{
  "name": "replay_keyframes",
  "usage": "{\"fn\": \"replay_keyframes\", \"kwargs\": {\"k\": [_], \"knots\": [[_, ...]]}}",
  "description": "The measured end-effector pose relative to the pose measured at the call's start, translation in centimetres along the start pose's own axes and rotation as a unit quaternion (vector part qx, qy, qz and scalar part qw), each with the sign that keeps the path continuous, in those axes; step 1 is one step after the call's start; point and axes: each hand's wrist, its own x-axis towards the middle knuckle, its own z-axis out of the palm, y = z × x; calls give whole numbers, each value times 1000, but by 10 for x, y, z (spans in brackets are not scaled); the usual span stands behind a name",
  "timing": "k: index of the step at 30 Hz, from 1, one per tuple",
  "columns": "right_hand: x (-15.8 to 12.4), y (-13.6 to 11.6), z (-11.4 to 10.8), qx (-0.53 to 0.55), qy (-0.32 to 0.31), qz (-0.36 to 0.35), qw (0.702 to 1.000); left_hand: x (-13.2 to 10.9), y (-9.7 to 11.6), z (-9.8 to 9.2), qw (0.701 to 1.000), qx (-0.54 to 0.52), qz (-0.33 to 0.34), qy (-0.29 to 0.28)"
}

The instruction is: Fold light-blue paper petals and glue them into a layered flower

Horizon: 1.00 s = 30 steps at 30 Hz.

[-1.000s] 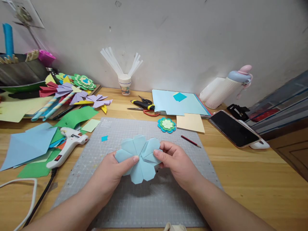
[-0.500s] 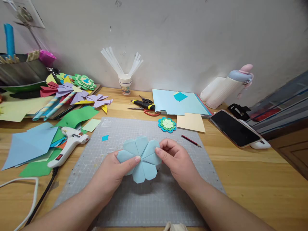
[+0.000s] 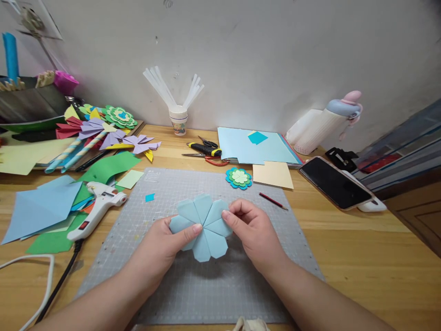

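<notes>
Holding flower point(image 3: 203, 225) in both hands over the middle of mat point(image 3: 193, 285) on desk point(image 3: 361, 257). Lower petals seeming to hover just above mat; contact not resolvable.

Clamping left petals with left hand point(image 3: 161, 246), thumb pressing flat on the front with its tip near the centre, fingers hidden behind the paper.

Pinching right petal edge with right hand point(image 3: 255, 230), thumb on front, bent fingers closing in behind.

Judging step in hand: squeezing petals together at the centre, seating the joints of an assembled piece. Looking close to done, all petals meeting at one hub.

Judging next move: calling for even pressure at the hub with support from behind, sparing the petal tips from creasing. Slackening either grip early risking petals springing apart.

Noting look of flower: pale blue paper, several rounded folded petals radiating from one point, seams showing as spokes. Lower right petal squarer, its corner jutting out. Thin, flat, bending easily.

Noting surroundings: glue gun point(image 3: 98, 209) lying just left of mat, green rosette point(image 3: 239, 178) and pencil point(image 3: 273, 201) at the mat's far right corner, scissors point(image 3: 206, 154) beyond mat, phone point(image 3: 332, 183) well to the right, loose coloured sheets point(image 3: 41, 207) at left.
</notes>
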Motion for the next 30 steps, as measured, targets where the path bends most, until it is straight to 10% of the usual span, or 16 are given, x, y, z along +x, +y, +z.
{"fn": "replay_keyframes", "kwargs": {"k": [30], "knots": [[-5, -4, 8, 46, -97, 53, 993, -2, 1, 2, 1000, 10, -23, 1]]}}
